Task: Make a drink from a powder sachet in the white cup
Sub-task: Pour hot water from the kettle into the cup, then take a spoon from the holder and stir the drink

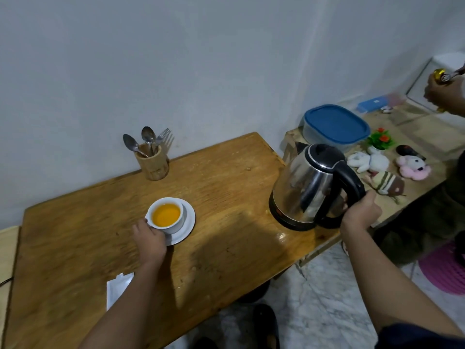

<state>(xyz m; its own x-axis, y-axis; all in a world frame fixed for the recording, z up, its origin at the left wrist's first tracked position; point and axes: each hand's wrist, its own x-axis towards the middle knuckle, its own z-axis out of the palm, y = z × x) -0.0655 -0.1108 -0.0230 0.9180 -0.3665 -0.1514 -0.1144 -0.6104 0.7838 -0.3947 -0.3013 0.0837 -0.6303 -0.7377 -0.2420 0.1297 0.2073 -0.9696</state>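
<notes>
The white cup [169, 224] stands on a white saucer [187, 226] in the middle of the wooden table [226, 177] and holds orange liquid [166, 214]. My left hand [151, 241] grips the cup's near left side. My right hand [361, 214] is closed on the black handle of a steel electric kettle [308, 187], which sits on its base near the table's right edge, slightly tilted. A torn white sachet [116, 288] lies flat on the table by my left forearm.
A wooden holder [152, 163] with two spoons and a fork stands by the wall. A second table at right carries a blue-lidded box [336, 125], plush toys [412, 163] and a small plant. Another person's hand [442, 93] holds a tool at far right.
</notes>
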